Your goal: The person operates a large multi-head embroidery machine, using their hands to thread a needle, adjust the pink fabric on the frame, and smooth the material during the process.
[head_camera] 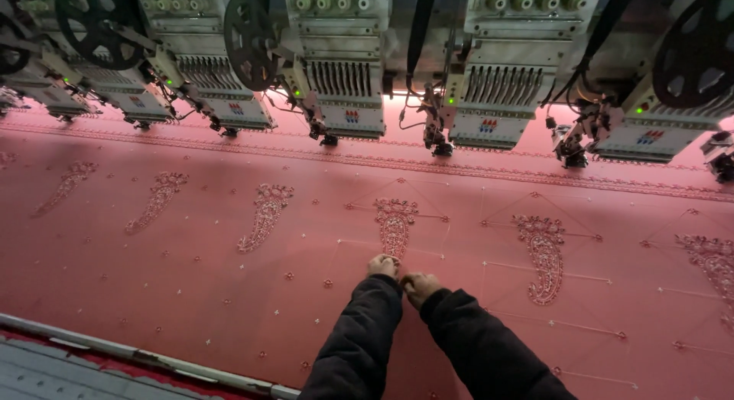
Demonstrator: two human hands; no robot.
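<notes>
A wide pink cloth (191, 239) lies stretched flat under a row of embroidery machine heads. Several paisley motifs are stitched on it in a row. My left hand (383, 265) rests on the cloth at the lower tip of the middle paisley motif (394, 224), fingers curled. My right hand (419, 285) sits just beside it, fingers bunched on the cloth, maybe pinching a thread; too small to tell. Both arms are in dark sleeves. Loose white threads run between small stitched dots around the motifs.
Embroidery machine heads (342, 102) with needle bars and black spools (248, 40) hang along the far side. Another paisley motif (543, 255) lies right of my hands. A grey metal frame rail (138, 352) runs along the near left edge.
</notes>
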